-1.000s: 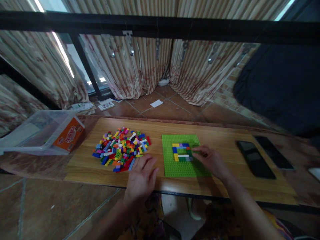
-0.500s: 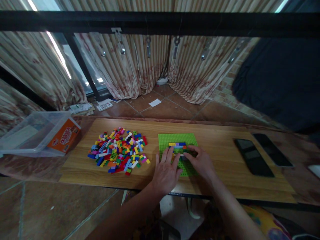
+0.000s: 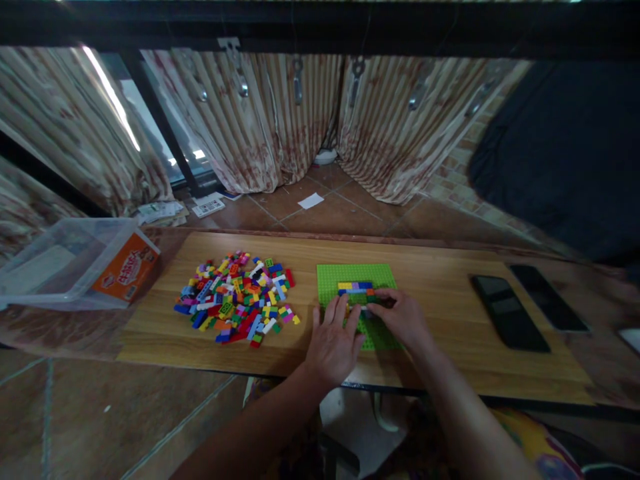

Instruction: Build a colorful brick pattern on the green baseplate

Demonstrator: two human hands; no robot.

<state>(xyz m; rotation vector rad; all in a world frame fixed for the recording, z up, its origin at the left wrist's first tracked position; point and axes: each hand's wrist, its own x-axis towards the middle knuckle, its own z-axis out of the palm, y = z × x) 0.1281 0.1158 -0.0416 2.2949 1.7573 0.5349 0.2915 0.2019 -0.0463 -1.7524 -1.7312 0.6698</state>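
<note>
A green studded baseplate (image 3: 377,272) lies on the wooden board, with a row of yellow, purple and blue toy bricks (image 3: 355,287) on it. Light blue and orange bricks sit along the near side of that row. My left hand (image 3: 333,343) rests over the plate's left part, its fingers spread and reaching onto the bricks. From the right, my right hand (image 3: 403,320) pinches with thumb and forefinger at the right end of the brick build. A small pale brick (image 3: 364,309) shows between the two hands. My fingers hide part of the build.
A heap of loose toy bricks (image 3: 235,297) spreads over the wooden board (image 3: 165,333) on the left. Beyond it stands a clear plastic box (image 3: 70,293) with an orange label. Two dark phones, one nearer (image 3: 507,313) and one farther (image 3: 550,297), lie at the right.
The camera view has tilted down slightly. Both hands stay nearly in place at the bricks, with only a small shift of the right fingers.
</note>
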